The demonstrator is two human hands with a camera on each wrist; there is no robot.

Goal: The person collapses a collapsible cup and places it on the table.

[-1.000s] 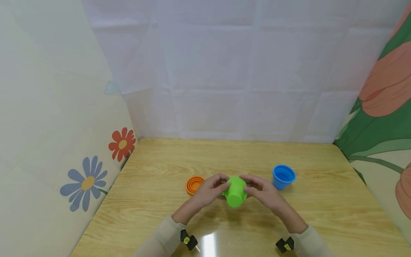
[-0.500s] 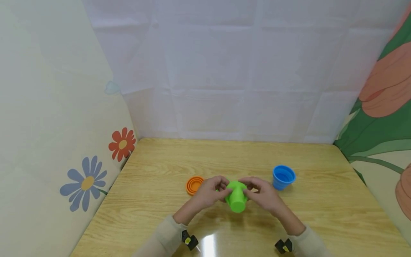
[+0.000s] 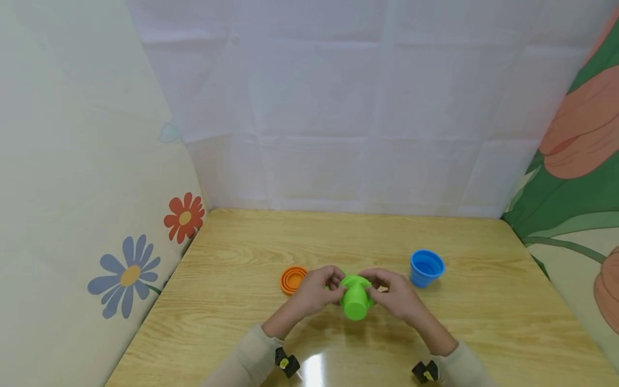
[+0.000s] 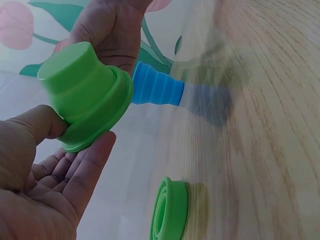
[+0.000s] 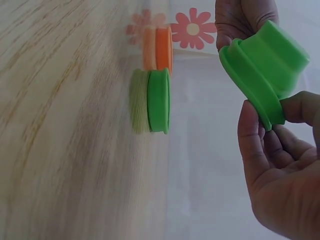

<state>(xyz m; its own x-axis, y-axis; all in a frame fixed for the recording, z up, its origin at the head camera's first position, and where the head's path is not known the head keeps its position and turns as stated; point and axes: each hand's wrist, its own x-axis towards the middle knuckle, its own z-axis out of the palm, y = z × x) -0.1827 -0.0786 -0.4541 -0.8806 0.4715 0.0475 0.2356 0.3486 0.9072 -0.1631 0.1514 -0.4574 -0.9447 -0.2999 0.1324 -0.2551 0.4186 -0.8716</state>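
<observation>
A green collapsible cup (image 3: pixel 355 305) is held above the table between both hands, its base tilted toward me. Part of its wall is folded down, so a wide ring stands out like a brim round the narrower base section, as the left wrist view shows on the cup (image 4: pixel 82 90). My left hand (image 3: pixel 315 291) pinches one side of that ring, thumb on the base side and fingers beneath. On the opposite side my right hand (image 3: pixel 397 294) pinches it the same way. Beyond the held cup, a second green cup (image 5: pixel 159 101), collapsed flat, rests on the table, mostly hidden in the head view.
An orange collapsed cup (image 3: pixel 293 280) lies on the wooden table (image 3: pixel 242 236) left of the hands. To their right stands a blue collapsible cup (image 3: pixel 426 269), extended, mouth up. White cloth (image 3: pixel 309 107) hangs behind, with flower-printed cloth at both sides.
The held cup has dropped slightly and tilted. Its wall has been pushed together, so the ring now flares round a shorter base section. Both hands kept their pinch and moved slightly nearer me.
</observation>
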